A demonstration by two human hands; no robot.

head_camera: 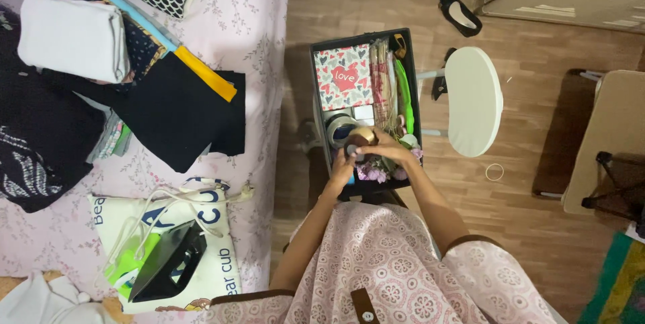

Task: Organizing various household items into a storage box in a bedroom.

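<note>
Both hands, left hand point(342, 166) and right hand point(388, 149), close around a small round brown tape roll point(363, 137) above the open dark rectangular storage box point(316, 96) on the wooden floor.

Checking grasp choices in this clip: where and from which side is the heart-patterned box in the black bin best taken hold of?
Probably by its two long edges, coming straight down from above. The heart-patterned box lies flat, face up, in the far end of the black bin, whose walls block any sideways approach. Both hands are busy at the near end with a small round thing.
</note>
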